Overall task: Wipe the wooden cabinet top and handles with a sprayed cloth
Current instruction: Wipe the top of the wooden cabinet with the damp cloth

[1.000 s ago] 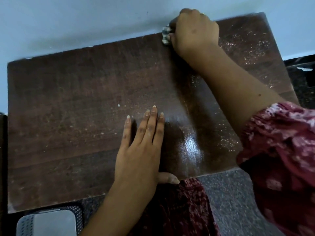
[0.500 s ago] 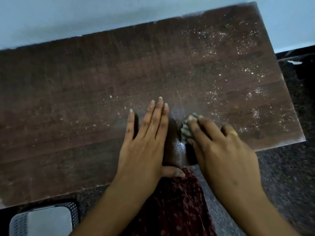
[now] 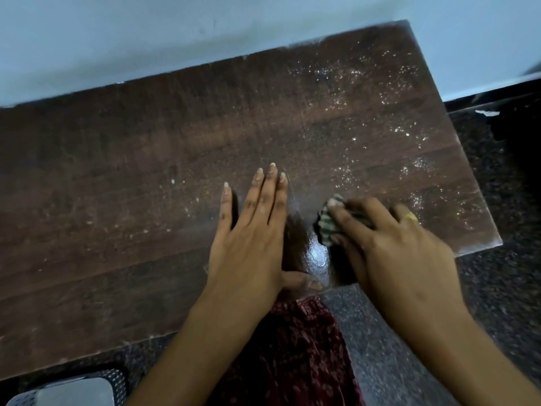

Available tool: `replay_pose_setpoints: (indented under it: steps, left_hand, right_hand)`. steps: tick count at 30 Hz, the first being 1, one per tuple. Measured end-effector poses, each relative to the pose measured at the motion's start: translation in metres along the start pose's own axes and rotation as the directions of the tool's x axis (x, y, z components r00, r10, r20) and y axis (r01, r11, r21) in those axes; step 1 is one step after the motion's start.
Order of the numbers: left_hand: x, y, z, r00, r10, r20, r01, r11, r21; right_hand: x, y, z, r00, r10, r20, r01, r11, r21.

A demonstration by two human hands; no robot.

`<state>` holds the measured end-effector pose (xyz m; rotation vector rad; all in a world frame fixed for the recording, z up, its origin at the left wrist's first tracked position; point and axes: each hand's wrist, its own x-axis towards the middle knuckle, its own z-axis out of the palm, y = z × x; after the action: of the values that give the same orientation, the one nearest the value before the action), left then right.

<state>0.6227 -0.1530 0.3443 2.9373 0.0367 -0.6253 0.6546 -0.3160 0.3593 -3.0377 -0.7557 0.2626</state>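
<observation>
The left hand (image 3: 248, 238) lies flat, fingers spread, on the dark wooden cabinet top (image 3: 146, 186). Just beside it, the right hand (image 3: 392, 253) presses a striped cloth (image 3: 326, 224) onto the speckled wood.

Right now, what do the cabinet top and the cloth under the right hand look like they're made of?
Cabinet top: dark brown wood or wood-look laminate, going by its grain lines; glossy where wet, dull and speckled elsewhere. Cloth: soft woven fabric, probably cotton, green-and-white striped, bunched under the right hand.
</observation>
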Motion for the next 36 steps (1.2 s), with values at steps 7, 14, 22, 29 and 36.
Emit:
replay_pose_setpoints:
  steps: [7,14,22,29,36]
  left_hand:
    - [0.008,0.006,-0.011,0.997,-0.009,0.08,0.0,0.994,0.114]
    - [0.009,0.007,-0.01,0.994,-0.021,0.104,0.004,0.988,0.156]
    - [0.008,0.003,-0.01,0.997,0.006,0.078,-0.018,0.988,0.155]
    - [0.007,0.005,-0.01,0.999,0.04,0.025,-0.042,0.995,0.087]
    - [0.005,0.02,0.003,0.997,0.074,0.033,-0.075,0.997,0.032]
  right_hand:
    - [0.126,-0.01,-0.016,0.984,-0.051,-0.169,0.047,0.999,-0.026]
    - [0.222,-0.018,-0.031,0.984,-0.005,-0.179,0.012,0.999,0.036]
    - [0.185,-0.007,-0.026,0.985,0.012,-0.171,-0.004,0.999,0.048]
    - [0.059,-0.002,-0.006,0.99,0.066,-0.125,-0.055,0.994,0.094]
    - [-0.038,0.004,0.012,0.995,0.097,-0.035,-0.093,0.992,0.091]
